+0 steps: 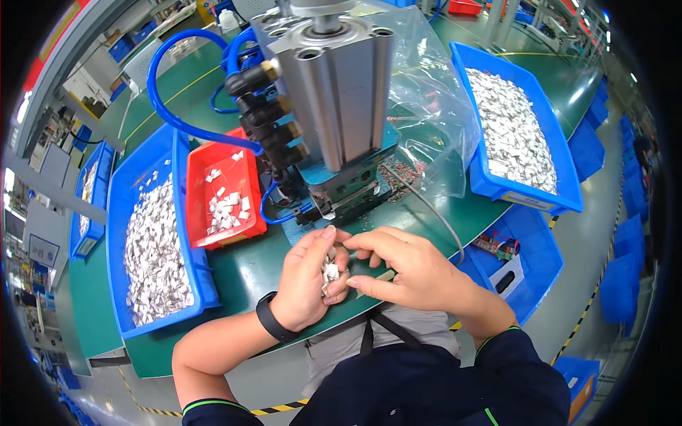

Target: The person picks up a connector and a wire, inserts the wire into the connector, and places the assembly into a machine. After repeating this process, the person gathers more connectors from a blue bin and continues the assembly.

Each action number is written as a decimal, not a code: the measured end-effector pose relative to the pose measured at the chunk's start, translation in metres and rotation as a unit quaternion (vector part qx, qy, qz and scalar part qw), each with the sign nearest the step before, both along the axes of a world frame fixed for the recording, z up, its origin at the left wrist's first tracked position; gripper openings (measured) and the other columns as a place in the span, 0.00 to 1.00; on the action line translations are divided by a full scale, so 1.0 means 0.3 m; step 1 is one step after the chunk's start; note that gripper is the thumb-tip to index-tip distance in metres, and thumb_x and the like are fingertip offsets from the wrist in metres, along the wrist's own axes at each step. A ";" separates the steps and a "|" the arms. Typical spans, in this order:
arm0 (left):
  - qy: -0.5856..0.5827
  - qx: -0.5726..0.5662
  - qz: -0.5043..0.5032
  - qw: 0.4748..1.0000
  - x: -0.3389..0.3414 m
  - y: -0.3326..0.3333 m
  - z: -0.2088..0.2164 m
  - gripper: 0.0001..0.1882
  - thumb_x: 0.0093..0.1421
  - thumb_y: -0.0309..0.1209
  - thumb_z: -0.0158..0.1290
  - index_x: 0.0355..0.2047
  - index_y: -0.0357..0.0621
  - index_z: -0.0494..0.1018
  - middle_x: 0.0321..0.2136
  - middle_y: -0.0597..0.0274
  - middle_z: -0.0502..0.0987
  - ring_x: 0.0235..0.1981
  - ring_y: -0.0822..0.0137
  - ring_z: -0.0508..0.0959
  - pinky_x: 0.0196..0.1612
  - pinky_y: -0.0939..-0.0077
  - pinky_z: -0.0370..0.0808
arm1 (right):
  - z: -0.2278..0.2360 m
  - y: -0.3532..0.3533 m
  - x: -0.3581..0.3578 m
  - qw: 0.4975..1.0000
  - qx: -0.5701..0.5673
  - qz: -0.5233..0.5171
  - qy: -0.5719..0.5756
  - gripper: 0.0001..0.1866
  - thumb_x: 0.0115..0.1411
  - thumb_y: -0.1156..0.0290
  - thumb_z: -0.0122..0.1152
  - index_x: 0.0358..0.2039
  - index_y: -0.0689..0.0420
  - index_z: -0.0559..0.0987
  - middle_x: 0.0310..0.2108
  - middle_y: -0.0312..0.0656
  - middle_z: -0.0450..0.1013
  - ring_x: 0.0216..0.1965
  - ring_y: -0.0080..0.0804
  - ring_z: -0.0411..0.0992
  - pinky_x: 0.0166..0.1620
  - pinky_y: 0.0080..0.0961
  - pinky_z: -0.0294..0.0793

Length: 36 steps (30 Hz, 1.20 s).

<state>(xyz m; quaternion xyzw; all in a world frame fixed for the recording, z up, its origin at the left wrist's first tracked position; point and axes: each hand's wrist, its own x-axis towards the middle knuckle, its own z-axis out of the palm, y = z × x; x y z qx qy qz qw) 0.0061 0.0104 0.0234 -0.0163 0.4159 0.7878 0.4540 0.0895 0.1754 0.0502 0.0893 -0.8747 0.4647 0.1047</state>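
Observation:
My left hand point(307, 273), with a black band on its wrist, is closed around a handful of small white pieces point(330, 272), which show between its fingers and palm. My right hand point(408, 268) is just to its right, thumb and index finger apart, fingertips close to the left hand's fingers. Nothing plainly shows between them; a small pale beige patch behind the right thumb is too hidden to name. Both hands are at the table's front edge, before a metal pneumatic press point(341, 99) whose lower block stands just beyond them.
A red bin point(195, 188) with some white pieces and a full blue bin point(202, 284) stand left. Another full blue bin point(479, 170) is at right, above a lower blue bin point(543, 284). Blue air hoses point(160, 89) and clear plastic sheeting point(433, 85) surround the press.

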 end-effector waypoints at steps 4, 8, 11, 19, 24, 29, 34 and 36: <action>0.002 0.010 0.006 1.000 -0.006 -0.010 -0.014 0.14 0.67 0.40 0.43 0.40 0.42 0.67 0.21 0.63 0.69 0.10 0.76 0.63 0.10 0.83 0.55 | -0.046 -0.031 -0.032 0.999 -0.020 0.034 0.016 0.17 0.51 0.69 0.67 0.42 0.58 0.76 0.31 0.40 0.72 0.30 0.31 0.71 0.35 0.26 0.72; 0.002 0.001 0.012 1.000 -0.009 -0.012 -0.017 0.15 0.66 0.41 0.44 0.39 0.41 0.67 0.21 0.61 0.70 0.09 0.76 0.63 0.09 0.83 0.57 | -0.043 -0.053 -0.038 0.999 0.021 -0.003 0.029 0.14 0.51 0.66 0.67 0.37 0.57 0.78 0.29 0.39 0.71 0.30 0.33 0.71 0.32 0.27 0.70; 0.001 -0.011 0.013 1.000 -0.012 -0.012 -0.022 0.15 0.66 0.41 0.44 0.39 0.40 0.67 0.21 0.60 0.71 0.09 0.75 0.63 0.09 0.82 0.57 | -0.036 -0.074 -0.042 0.997 0.062 -0.016 0.046 0.13 0.50 0.66 0.67 0.35 0.56 0.79 0.28 0.40 0.70 0.28 0.35 0.70 0.31 0.28 0.70; -0.012 0.029 0.002 1.000 -0.015 -0.011 -0.037 0.15 0.66 0.41 0.42 0.37 0.40 0.66 0.19 0.60 0.70 0.09 0.74 0.63 0.09 0.81 0.57 | -0.052 -0.069 -0.041 0.999 -0.008 -0.005 0.045 0.08 0.51 0.72 0.66 0.33 0.57 0.80 0.24 0.39 0.70 0.24 0.27 0.70 0.27 0.23 0.68; -0.040 0.029 0.000 0.999 -0.013 -0.017 -0.027 0.16 0.66 0.42 0.43 0.38 0.40 0.66 0.22 0.61 0.70 0.10 0.74 0.63 0.10 0.81 0.55 | -0.035 -0.059 -0.028 0.900 -0.401 -0.043 -0.166 0.06 0.57 0.76 0.62 0.32 0.65 0.76 0.24 0.41 0.75 0.20 0.23 0.72 0.21 0.16 0.69; -0.030 0.033 -0.002 0.999 -0.010 -0.016 -0.015 0.15 0.66 0.41 0.44 0.40 0.41 0.67 0.23 0.62 0.69 0.11 0.74 0.63 0.11 0.82 0.55 | -0.092 -0.003 -0.046 0.828 -0.540 -0.073 -0.135 0.04 0.58 0.79 0.56 0.31 0.67 0.72 0.25 0.51 0.75 0.21 0.33 0.76 0.18 0.24 0.77; 0.014 0.016 -0.005 1.000 -0.001 -0.016 -0.011 0.11 0.65 0.35 0.48 0.42 0.43 0.69 0.23 0.64 0.69 0.11 0.75 0.63 0.11 0.82 0.54 | -0.116 -0.007 -0.054 0.801 -0.571 -0.043 -0.178 0.06 0.59 0.77 0.58 0.32 0.66 0.72 0.27 0.49 0.75 0.23 0.31 0.76 0.20 0.21 0.75; 0.006 0.016 -0.003 1.000 0.000 -0.016 -0.009 0.09 0.64 0.32 0.50 0.43 0.43 0.70 0.23 0.65 0.69 0.11 0.76 0.64 0.11 0.82 0.54 | -0.122 -0.005 -0.054 0.807 -0.562 -0.036 -0.177 0.06 0.59 0.77 0.58 0.32 0.66 0.72 0.27 0.49 0.75 0.23 0.31 0.76 0.20 0.21 0.75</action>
